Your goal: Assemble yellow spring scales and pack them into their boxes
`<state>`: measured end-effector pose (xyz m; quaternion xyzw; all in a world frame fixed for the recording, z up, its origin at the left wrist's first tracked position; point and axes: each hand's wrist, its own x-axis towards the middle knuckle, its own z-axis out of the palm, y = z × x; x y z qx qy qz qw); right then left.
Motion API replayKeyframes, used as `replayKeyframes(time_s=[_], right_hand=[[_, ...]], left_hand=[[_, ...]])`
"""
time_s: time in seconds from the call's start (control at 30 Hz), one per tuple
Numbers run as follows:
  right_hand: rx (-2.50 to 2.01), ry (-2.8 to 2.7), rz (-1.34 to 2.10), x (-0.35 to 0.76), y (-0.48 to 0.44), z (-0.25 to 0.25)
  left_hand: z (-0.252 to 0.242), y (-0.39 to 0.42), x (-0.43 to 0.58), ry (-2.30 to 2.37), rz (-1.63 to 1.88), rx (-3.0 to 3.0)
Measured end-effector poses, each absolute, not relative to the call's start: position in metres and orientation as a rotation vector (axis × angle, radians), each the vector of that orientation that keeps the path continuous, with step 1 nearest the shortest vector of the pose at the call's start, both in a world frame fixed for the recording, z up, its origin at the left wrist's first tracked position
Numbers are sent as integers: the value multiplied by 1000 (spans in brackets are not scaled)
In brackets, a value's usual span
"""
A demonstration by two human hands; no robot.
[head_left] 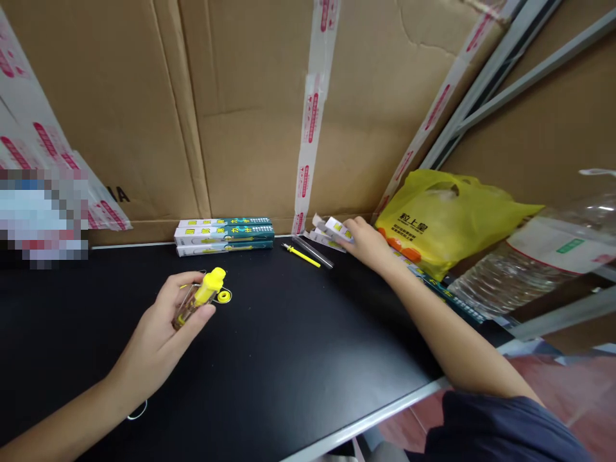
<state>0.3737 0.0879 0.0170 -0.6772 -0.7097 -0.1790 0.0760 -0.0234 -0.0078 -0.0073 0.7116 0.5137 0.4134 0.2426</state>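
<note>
My left hand (161, 321) is closed round a tubular spring scale (205, 292) with a yellow cap and a clear body, tilted above the black table. A small yellow ring part (224, 296) and thin wire show just beyond its cap. At the back right, my right hand (363, 240) grips the end of a long narrow white box (338, 229); some of its fingers are hidden. Left of that hand, a clear tube (315, 251) and a thin yellow rod (302, 255) lie side by side on the table.
Several white and teal boxes (224, 236) are stacked against the cardboard wall (250, 128). On the right are a yellow plastic bag (452, 218), more boxes (447, 298) and a large clear bottle (520, 276). A wire loop (138, 412) lies near my left forearm. Metal edging borders the table.
</note>
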Motion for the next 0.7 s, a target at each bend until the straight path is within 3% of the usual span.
replayKeyframes(time_s=[0.13, 0.23, 0.37, 0.53, 0.7], right_hand=[[-1627, -2243, -518, 331, 55, 30], [-1258, -2572, -298, 289, 24, 19], [-970, -2775, -46, 255, -6, 2], [-867, -2726, 56, 249, -14, 1], [-962, -2660, 126, 249, -12, 5]], left_hand=[[-6, -8, -21, 1409, 1097, 2055], [-3, -12, -17, 1269, 1193, 2296], [-2, -15, -13, 1061, 1001, 2454], [-2, -19, -14, 1145, 865, 2383], [-2, -19, -16, 1147, 948, 2342]])
